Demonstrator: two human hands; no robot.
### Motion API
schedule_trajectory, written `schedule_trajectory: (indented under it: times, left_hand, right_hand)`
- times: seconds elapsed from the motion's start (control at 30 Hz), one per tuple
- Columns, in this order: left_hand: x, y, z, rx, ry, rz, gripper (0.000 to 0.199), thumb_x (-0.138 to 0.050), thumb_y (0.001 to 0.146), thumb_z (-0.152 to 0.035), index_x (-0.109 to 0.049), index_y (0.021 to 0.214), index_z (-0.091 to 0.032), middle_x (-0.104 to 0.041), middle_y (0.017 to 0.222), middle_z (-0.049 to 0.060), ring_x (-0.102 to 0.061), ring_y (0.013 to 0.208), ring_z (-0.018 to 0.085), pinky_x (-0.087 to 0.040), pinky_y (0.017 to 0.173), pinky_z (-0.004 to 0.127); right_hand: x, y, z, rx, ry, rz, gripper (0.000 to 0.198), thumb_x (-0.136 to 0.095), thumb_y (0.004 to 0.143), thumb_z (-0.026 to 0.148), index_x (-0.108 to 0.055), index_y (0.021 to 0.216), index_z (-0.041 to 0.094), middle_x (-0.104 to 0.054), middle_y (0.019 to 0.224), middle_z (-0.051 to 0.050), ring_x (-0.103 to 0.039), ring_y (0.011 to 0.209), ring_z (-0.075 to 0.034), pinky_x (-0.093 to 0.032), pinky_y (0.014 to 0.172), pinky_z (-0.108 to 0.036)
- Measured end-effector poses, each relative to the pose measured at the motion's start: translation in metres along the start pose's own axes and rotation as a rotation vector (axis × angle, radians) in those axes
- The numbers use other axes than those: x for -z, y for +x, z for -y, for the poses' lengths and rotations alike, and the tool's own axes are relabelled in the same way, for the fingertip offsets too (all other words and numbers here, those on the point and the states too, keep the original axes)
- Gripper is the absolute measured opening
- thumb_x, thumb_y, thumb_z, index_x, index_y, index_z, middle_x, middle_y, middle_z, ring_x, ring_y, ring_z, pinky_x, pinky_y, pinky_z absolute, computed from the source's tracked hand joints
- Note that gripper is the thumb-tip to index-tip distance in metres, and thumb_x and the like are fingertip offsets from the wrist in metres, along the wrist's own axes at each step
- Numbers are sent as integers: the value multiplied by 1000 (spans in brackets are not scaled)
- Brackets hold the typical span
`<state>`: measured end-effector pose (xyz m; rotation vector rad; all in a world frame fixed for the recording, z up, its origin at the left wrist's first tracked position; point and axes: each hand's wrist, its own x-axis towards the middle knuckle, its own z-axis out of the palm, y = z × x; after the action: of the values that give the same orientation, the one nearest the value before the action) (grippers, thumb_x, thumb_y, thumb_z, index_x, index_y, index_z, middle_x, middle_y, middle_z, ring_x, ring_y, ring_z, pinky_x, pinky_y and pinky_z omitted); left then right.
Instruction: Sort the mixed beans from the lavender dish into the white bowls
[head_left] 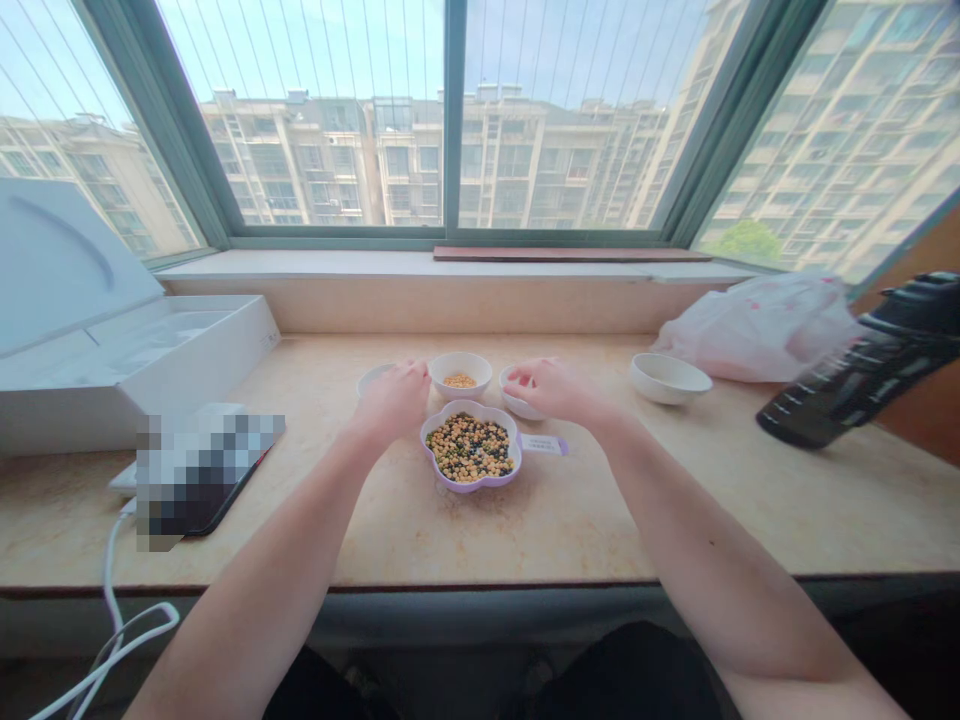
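A lavender flower-shaped bowl (517, 470) stands in front of me, filled with mixed beans (471, 447) in tan, black and green. Behind it, a white bowl (460, 365) holds some tan beans (459, 381). My left hand (395, 402) is over the right side of a pale bowl (373, 378), which it partly hides. Its fingers are closed in a pinch; whatever they hold is too small to see. My right hand (553, 387) hovers at another white bowl (521, 408), fingertips bent down together over its rim. What is between them cannot be made out.
A labelled purple tag (545, 445) lies right of the flower-shaped bowl. Farther right are another white bowl (671, 380), a plastic bag (757, 325) and a tilted black bottle (862, 365). An open white box (202, 350) and a phone (225, 495) with a cable (112, 580) are at left.
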<state>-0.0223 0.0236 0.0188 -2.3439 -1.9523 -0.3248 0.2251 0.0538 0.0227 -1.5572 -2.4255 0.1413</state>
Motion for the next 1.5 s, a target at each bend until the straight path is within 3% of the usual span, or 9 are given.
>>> schedule_trajectory:
  times: [0.1,0.23,0.6,0.73,0.9,1.1,1.37,1.5]
  left_hand:
    - [-2,0,2,46,48,71,38,-30,102,-27,-66,108,-15,-72,109,15,-69,99,27,-51,83,35]
    - [-4,-1,-2,46,58,94,42,-27,102,-29,-65,113,-16,-73,109,16,-70,97,30,-52,76,36]
    - [-4,-4,-5,40,9,53,43,-27,102,-28,-68,109,-15,-74,103,17,-71,92,31,-51,72,37]
    - [-6,0,-2,0,-76,-73,35,-35,101,-26,-68,98,-16,-75,98,15,-70,91,28,-52,75,36]
    - [-2,8,7,-271,-368,-444,20,-49,99,-27,-66,93,-18,-73,93,7,-67,85,19,-52,79,32]
    - [-1,1,-2,-476,-450,-747,10,-57,95,-24,-63,89,-18,-68,85,3,-63,80,15,-52,74,28]
    - [-3,-9,-16,-602,-451,-747,8,-58,95,-23,-61,88,-19,-66,80,1,-63,75,13,-50,66,24]
    - [-3,-10,-16,-540,-483,-679,10,-58,96,-25,-64,89,-20,-68,81,1,-62,74,12,-49,67,23]
  right_hand:
    - [-5,3,-6,32,-34,105,34,-50,89,30,-56,57,19,-60,61,-1,-48,57,-13,-26,55,-30]
    - [-12,3,-5,91,-44,77,34,-50,86,22,-42,53,18,-50,56,1,-38,54,-11,-22,54,-31]
    - [-14,3,-3,98,-62,62,31,-52,85,22,-50,55,19,-60,63,-1,-42,57,-12,-23,55,-30]
    - [-11,2,-3,63,-29,42,34,-51,91,29,-64,61,19,-69,69,-3,-53,60,-14,-27,55,-30]
    - [-6,3,-2,-45,70,-170,32,-52,96,37,-79,94,20,-78,100,-9,-69,86,-22,-40,67,-30]
    - [-11,5,10,-67,138,-268,28,-57,95,36,-79,97,19,-78,90,-8,-70,80,-22,-44,69,-31]
    - [-22,8,13,-49,219,-295,23,-61,92,35,-79,98,22,-77,85,-5,-69,76,-19,-45,71,-30]
    - [-19,8,10,-61,275,-356,22,-61,91,33,-78,94,18,-77,86,-7,-67,76,-19,-44,70,-31]
